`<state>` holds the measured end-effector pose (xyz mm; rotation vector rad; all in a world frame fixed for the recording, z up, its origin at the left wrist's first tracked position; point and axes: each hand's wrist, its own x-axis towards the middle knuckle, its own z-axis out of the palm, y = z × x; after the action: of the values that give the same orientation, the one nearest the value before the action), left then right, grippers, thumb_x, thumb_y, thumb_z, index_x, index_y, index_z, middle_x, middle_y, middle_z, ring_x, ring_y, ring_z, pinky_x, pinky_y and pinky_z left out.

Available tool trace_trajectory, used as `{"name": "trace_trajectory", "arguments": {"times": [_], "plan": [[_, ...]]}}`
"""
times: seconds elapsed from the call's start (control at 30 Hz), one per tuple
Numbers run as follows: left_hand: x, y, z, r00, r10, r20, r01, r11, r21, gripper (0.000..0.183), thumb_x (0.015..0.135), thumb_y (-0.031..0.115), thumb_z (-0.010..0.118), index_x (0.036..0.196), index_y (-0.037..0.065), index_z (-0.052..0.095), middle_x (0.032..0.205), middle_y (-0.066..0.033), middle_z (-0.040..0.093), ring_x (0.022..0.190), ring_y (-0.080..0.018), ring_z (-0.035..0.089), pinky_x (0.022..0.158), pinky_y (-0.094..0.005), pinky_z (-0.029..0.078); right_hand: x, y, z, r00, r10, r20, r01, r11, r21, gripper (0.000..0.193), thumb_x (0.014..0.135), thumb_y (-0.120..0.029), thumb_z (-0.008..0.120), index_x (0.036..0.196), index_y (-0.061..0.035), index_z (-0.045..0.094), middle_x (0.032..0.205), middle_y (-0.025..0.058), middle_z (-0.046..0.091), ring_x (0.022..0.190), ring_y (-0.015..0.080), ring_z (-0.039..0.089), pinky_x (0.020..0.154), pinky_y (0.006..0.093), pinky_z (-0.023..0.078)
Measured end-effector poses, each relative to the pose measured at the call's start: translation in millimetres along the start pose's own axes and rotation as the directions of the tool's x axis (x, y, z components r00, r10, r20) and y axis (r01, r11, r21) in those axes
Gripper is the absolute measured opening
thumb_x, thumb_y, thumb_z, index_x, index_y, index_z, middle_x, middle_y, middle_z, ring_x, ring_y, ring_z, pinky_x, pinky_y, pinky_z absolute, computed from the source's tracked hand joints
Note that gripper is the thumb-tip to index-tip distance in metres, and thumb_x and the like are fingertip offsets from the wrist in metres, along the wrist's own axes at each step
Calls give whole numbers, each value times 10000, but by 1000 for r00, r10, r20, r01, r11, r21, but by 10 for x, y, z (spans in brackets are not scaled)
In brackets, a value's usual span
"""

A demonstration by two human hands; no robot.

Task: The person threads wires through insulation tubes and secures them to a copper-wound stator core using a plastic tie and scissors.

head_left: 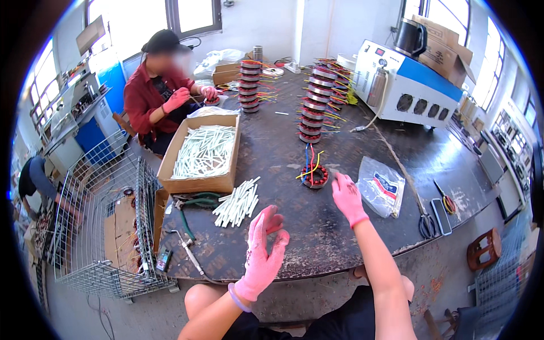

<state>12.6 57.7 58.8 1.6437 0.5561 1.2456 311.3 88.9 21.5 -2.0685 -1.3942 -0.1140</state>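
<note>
A small motor stator (315, 176), ringed with red windings and carrying red, blue and yellow lead wires, lies on the dark table in front of me. My right hand (347, 196), in a pink glove, is just right of it, with its fingers partly bent and nothing visible in them. Nearer the table's front edge, my left hand (263, 253), also gloved in pink, is raised with thumb and fingers apart and holds nothing. Beside it on the left is a loose pile of white sleeving tubes (237, 202). Behind the stator rises a tall stack of similar stators (317, 102).
A cardboard box (198, 186) full of white tubes stands left, near green-handled pliers (198, 200) and a soldering-iron-like tool (192, 256). Right lie a plastic bag (381, 187), scissors (426, 224) and a phone (441, 216). A co-worker (156, 90) sits far left; a white-blue machine (411, 85) stands far right.
</note>
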Motion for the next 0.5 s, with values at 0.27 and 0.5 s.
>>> {"name": "trace_trajectory", "arguments": {"times": [0.27,0.5], "plan": [[13,-402,-12,992,122,20,-121,931,345,596,870,-78,607,1422,14,404,1349,-147,476,1102,-240,595,906,-334,519,624,72,511,944,281,175,-272,959,-78,396,844,-373,584,1005,-25,685,1028,208,699,991,359,674,873,445,525],[80,-449,-190,989,27,-148,11,969,247,595,895,-59,572,1452,6,372,1355,-141,480,1129,-232,585,950,-348,488,-386,-354,8,931,-116,346,70,987,144,306,871,-293,577,971,-15,657,983,192,645,956,351,643,856,437,514]]}}
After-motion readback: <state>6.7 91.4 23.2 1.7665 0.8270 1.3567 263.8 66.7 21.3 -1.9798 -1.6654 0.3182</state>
